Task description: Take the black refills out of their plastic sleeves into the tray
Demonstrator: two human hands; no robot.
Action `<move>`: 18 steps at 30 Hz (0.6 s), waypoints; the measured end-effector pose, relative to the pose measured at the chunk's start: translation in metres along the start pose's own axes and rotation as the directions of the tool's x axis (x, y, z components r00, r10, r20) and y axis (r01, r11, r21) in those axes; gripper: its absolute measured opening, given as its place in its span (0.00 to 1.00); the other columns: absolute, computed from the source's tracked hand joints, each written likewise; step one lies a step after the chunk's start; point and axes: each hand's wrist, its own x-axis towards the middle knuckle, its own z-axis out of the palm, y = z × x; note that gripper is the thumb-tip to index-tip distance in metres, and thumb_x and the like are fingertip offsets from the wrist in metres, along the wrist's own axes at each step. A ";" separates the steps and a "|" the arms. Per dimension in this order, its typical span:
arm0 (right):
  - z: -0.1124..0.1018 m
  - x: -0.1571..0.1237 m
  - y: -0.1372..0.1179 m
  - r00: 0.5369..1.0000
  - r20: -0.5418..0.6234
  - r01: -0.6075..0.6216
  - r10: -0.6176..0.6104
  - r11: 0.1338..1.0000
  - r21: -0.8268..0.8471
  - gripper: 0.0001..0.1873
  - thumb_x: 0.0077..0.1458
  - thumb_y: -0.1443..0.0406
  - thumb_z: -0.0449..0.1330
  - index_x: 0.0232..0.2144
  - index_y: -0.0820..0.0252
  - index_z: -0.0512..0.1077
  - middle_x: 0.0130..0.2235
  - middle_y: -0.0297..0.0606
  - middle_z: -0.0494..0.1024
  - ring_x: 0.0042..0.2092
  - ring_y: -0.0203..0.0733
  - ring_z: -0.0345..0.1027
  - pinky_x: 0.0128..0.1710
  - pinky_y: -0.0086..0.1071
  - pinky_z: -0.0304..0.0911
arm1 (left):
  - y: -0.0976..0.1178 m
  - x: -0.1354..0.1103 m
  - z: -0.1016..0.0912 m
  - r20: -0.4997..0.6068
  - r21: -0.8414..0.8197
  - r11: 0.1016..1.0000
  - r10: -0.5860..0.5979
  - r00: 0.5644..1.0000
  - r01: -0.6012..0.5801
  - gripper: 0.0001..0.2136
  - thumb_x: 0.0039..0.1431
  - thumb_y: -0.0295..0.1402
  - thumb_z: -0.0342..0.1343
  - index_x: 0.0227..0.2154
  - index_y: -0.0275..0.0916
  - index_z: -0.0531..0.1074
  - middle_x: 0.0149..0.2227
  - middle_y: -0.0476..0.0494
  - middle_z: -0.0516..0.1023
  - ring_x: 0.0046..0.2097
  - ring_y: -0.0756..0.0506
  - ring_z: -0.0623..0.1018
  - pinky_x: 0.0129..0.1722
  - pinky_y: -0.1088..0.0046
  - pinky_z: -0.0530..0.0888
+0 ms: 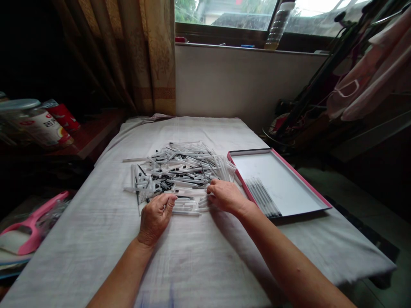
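Where the pen pile (pixel 183 169) ends, left hand (pixel 156 218) and right hand (pixel 226 196) rest.

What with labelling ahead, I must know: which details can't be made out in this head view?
Head view only:
Left hand: curled fingers hide whether it grips anything.
Right hand: fingertips buried in the pile of clear plastic tubes with black tips.
Row of tubes in the pink-rimmed white tray: too fine to count.
White labelled jar: print blurred.
Pink plastic tool: cut off by left edge.
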 end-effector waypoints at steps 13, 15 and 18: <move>0.005 -0.003 0.006 0.986 -0.146 0.090 -0.080 0.994 0.064 0.08 0.59 0.63 0.58 0.38 0.54 0.78 0.43 0.39 0.76 0.39 0.40 0.72 0.34 0.28 0.59 | 0.002 -0.001 0.003 -0.022 0.019 0.998 0.063 0.998 -0.063 0.15 0.67 0.39 0.47 0.34 0.38 0.77 0.32 0.44 0.81 0.35 0.46 0.80 0.36 0.72 0.75; 0.008 -0.005 0.001 0.952 -0.304 0.102 -0.043 0.978 0.181 0.09 0.60 0.63 0.57 0.38 0.55 0.77 0.42 0.39 0.76 0.38 0.38 0.71 0.33 0.28 0.59 | 0.003 -0.001 0.005 -0.016 0.008 0.997 0.076 0.997 -0.076 0.12 0.66 0.37 0.49 0.39 0.39 0.77 0.35 0.43 0.81 0.38 0.46 0.80 0.39 0.71 0.75; 0.009 -0.008 -0.015 0.860 -0.509 0.221 0.027 0.880 0.421 0.08 0.61 0.63 0.56 0.37 0.58 0.74 0.35 0.37 0.75 0.33 0.36 0.68 0.32 0.28 0.58 | 0.007 -0.001 0.006 -0.014 -0.022 0.995 0.099 0.995 -0.099 0.12 0.66 0.36 0.51 0.46 0.41 0.76 0.39 0.43 0.80 0.41 0.45 0.80 0.42 0.70 0.76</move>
